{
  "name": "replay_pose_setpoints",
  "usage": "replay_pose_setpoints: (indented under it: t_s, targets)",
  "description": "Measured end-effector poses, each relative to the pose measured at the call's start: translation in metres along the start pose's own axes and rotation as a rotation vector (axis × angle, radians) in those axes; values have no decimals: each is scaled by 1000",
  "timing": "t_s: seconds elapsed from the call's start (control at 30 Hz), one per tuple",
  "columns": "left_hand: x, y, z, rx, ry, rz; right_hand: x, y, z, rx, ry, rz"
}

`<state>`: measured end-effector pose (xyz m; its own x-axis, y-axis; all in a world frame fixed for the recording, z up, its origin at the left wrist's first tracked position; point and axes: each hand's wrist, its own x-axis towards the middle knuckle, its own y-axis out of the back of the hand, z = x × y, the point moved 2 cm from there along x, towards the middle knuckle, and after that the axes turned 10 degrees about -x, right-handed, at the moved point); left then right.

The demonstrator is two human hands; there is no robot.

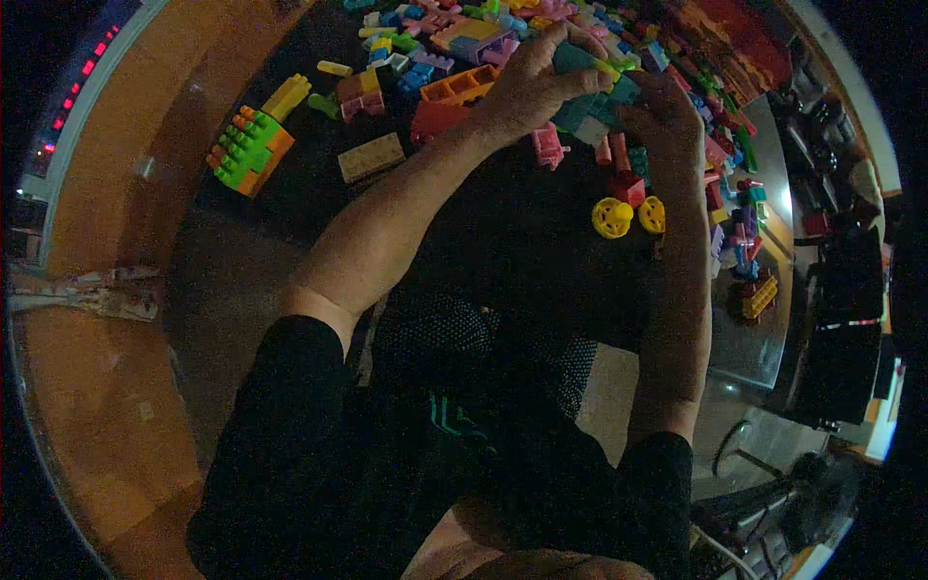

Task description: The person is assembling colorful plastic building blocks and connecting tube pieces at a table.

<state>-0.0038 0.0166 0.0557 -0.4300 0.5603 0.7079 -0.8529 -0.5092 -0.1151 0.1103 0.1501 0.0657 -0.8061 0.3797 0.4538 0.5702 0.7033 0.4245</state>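
Both my arms reach forward over a dark table. Between my hands is a cluster of teal building blocks point(590, 114), with a bit of yellow-green at its top. My left hand point(541, 82) grips it from the left, thumb and fingers closed around its upper part. On its right side my right hand point(662, 116) is curled against the blocks; some of its fingers are hidden. Just below the hands lie a pink block point(548, 145), a red block point(629, 188) and two yellow wheels point(611, 218).
A heap of mixed blocks point(435, 39) spreads across the far side and down the right edge. At the left stands a green and orange block stack point(253, 150), near a tan block point(371, 158). An orange block point(760, 297) lies at the right. Dark chairs point(841, 367) stand beyond.
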Motion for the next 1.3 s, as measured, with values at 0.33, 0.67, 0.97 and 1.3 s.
replay_pose_setpoints:
  t_s: [0.33,0.67,0.97,1.3]
  targets:
    - [2,0,0,62,-121,0,-2,3,-5,-122,-43,31]
    - [1,6,-4,151,-37,-21,1,14,5,-207,21,-78]
    - [1,8,-9,81,85,-92,1,5,1,-117,-36,-87]
    - [1,1,6,96,114,-94,-1,-4,-4,-133,-22,-15]
